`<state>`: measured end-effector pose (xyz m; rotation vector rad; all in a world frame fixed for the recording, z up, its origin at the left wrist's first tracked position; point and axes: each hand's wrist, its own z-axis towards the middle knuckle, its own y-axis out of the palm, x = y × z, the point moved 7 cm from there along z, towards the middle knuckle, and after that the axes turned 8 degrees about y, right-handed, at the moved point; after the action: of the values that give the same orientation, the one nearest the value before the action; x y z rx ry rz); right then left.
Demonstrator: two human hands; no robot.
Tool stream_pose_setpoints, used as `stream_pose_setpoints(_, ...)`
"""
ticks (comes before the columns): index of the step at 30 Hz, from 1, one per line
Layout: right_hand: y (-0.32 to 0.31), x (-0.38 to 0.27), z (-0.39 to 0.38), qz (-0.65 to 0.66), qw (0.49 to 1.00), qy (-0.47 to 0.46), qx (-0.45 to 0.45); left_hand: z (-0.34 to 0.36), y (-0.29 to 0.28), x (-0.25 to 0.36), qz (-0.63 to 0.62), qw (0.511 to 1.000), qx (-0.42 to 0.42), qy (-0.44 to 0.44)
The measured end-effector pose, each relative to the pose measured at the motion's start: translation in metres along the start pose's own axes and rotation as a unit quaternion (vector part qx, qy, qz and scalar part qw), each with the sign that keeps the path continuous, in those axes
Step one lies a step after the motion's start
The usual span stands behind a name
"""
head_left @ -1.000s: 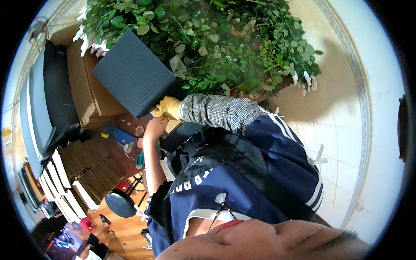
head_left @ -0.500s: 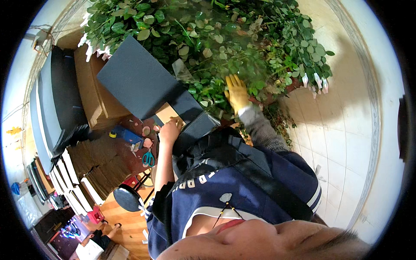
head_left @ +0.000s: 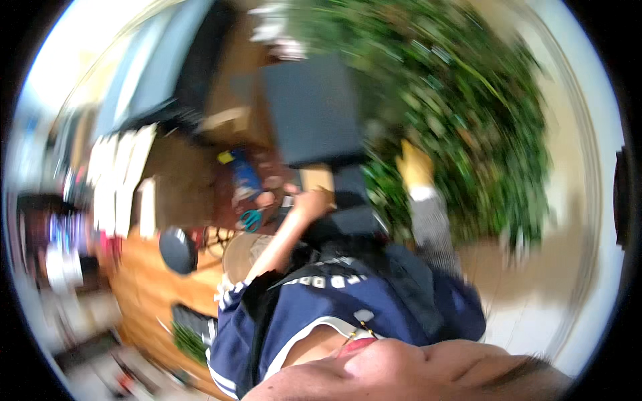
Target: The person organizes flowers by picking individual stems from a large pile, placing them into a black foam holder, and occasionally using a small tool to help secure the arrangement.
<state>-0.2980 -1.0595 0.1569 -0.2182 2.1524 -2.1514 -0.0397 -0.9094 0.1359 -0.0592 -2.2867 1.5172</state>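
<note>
By left hand: dark square box.

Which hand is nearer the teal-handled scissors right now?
Left. The bare left hand is just right of the teal-handled scissors; the yellow-gloved right hand is farther off, up in the green foliage.

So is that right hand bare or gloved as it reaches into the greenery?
Gloved. The right hand wears a yellow glove, up among the green leaves; the left hand looks bare. The picture is blurred, so finer detail cannot be told.
</note>
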Motion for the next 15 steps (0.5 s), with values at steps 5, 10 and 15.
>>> stream_pose_setpoints(5,0.108,0.020,0.050,-0.114,0.984,-0.104,-0.091,0.039,0.025,0.018,-0.004,1.000,-0.031,-0.004)
stream_pose_setpoints(10,0.086,-0.016,0.084,-0.097,0.982,-0.142,-0.072,0.028,0.034,0.021,-0.045,0.998,0.025,-0.019)
stream_pose_setpoints(15,0.011,0.012,0.080,0.084,0.989,-0.068,0.096,0.033,0.027,0.015,-0.066,0.995,0.032,-0.062)
